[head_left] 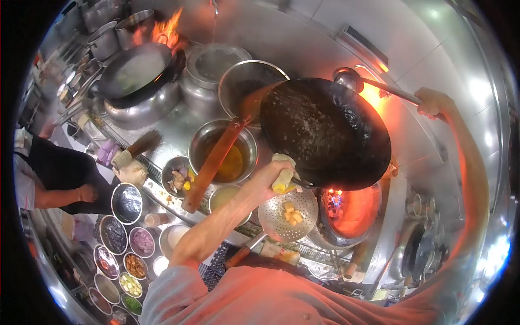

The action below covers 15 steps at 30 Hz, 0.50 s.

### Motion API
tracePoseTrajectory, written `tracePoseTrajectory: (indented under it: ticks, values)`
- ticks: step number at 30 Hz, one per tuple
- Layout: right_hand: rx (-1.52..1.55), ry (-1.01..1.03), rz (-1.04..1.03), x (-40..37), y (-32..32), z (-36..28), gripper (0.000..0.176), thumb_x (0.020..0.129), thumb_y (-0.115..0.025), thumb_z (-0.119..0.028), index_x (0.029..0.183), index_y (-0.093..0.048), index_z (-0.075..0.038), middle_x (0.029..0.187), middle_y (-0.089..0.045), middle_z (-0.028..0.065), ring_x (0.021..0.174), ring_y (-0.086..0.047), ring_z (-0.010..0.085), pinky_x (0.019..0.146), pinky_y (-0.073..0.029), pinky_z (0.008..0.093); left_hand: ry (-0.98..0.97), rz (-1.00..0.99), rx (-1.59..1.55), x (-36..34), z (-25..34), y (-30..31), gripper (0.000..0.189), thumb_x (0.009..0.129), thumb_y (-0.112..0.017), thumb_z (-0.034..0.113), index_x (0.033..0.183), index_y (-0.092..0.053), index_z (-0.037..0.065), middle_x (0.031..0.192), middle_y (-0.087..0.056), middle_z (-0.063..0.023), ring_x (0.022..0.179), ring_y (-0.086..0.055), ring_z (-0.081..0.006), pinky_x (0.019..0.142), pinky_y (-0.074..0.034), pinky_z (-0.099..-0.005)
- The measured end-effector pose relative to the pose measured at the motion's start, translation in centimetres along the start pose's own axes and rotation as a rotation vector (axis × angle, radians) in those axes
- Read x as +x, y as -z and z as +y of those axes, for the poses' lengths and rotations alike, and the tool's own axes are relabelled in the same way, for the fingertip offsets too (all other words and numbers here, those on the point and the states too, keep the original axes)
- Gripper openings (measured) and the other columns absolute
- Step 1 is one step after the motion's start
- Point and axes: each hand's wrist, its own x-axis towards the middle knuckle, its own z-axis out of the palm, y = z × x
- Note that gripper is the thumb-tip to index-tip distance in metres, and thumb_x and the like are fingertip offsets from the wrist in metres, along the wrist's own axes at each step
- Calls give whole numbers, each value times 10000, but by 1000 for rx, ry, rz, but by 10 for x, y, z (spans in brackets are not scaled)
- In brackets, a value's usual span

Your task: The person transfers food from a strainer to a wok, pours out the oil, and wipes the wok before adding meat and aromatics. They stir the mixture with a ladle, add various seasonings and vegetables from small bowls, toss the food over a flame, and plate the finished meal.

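Observation:
A large black wok (pixel 325 132) is lifted and tilted beside the glowing burner (pixel 349 211). My left hand (pixel 269 180) is closed round a folded yellowish cloth (pixel 284 176) at the wok's near rim. My right hand (pixel 435 103) grips the handle of a metal ladle (pixel 349 80), whose bowl is by the wok's upper right edge. Below my left hand a perforated strainer (pixel 276 219) holds several pale yellow cubes (pixel 292 214). Left of the wok, a wooden-handled tool (pixel 214 165) lies across a metal pot of brownish oil (pixel 235 160).
Flames rise behind another wok (pixel 132 73) at the upper left. A lidded pot (pixel 208 67) stands beside it. Bowls of ingredients (pixel 142 242) crowd the lower left. A person in a dark apron (pixel 65 168) stands at the left. A brush (pixel 138 149) lies near the counter edge.

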Motion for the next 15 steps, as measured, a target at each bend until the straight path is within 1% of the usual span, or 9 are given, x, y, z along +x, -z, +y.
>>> tracePoseTrajectory:
  ticks: [2, 4, 6, 7, 9, 10, 12, 13, 15]
  values:
    - [5, -7, -6, 4, 6, 0, 115, 619, -521, -2, 732, -507, 15, 543, -517, 103, 455, -532, 176, 408, -426, 332, 36, -32, -36, 15, -1, 8, 134, 742, -552, 131, 850, -522, 56, 805, -538, -95, 722, -562, -201, 619, -524, -359]
    - [-105, -4, 4, -4, 13, -10, 138, 601, -511, 2, 736, -516, 26, 540, -530, 103, 449, -542, 192, 421, -437, 334, 70, -72, -67, 22, 0, 8, 137, 739, -557, 133, 848, -522, 57, 797, -539, -92, 714, -562, -201, 613, -524, -367]
    - [-83, -18, 4, -8, 18, -14, 146, 597, -510, 0, 740, -520, 31, 538, -533, 103, 448, -545, 196, 423, -437, 332, 148, -38, -109, 28, 0, 5, 129, 736, -561, 131, 836, -524, 60, 788, -539, -85, 703, -560, -199, 601, -525, -377]
    - [-62, -23, 10, -8, 19, -14, 155, 593, -508, -1, 743, -525, 35, 535, -536, 104, 448, -548, 200, 425, -437, 331, 152, -42, -108, 30, 1, 5, 129, 736, -561, 131, 836, -524, 60, 788, -539, -85, 703, -560, -199, 601, -525, -377]
    - [-66, -65, 22, -8, 20, -13, 154, 595, -509, -7, 742, -526, 36, 536, -537, 105, 449, -548, 202, 426, -437, 332, 169, -80, -171, 30, 3, 2, 234, 703, -615, 111, 877, -518, -10, 835, -567, -162, 745, -593, -255, 587, -567, -364]
    - [-72, -102, 37, -8, 20, -12, 154, 596, -510, -13, 740, -527, 38, 537, -537, 106, 450, -549, 204, 426, -438, 333, 171, -81, -173, 29, 4, -2, 234, 703, -615, 111, 877, -518, -10, 835, -567, -162, 745, -593, -255, 587, -567, -364]
    - [-67, -87, 28, -10, 21, -10, 152, 597, -508, -17, 739, -527, 37, 537, -537, 106, 451, -549, 204, 427, -439, 333, 154, -20, -175, 32, 1, -5, 244, 701, -614, 122, 879, -510, -8, 803, -573, -172, 661, -604, -287, 558, -569, -361]
    - [-59, -72, 19, -11, 21, -9, 151, 599, -506, -20, 737, -527, 37, 538, -538, 106, 451, -549, 205, 427, -439, 334, 155, -20, -176, 35, -1, -3, 244, 701, -614, 122, 879, -510, -8, 803, -573, -172, 661, -604, -287, 558, -569, -361]
    - [-62, -101, 42, -9, 20, -4, 148, 598, -506, -22, 733, -526, 37, 536, -536, 105, 451, -549, 204, 426, -438, 331, 201, -112, -213, 40, -2, -2, 235, 705, -603, 122, 881, -505, 0, 816, -578, -181, 629, -613, -307, 520, -565, -357]
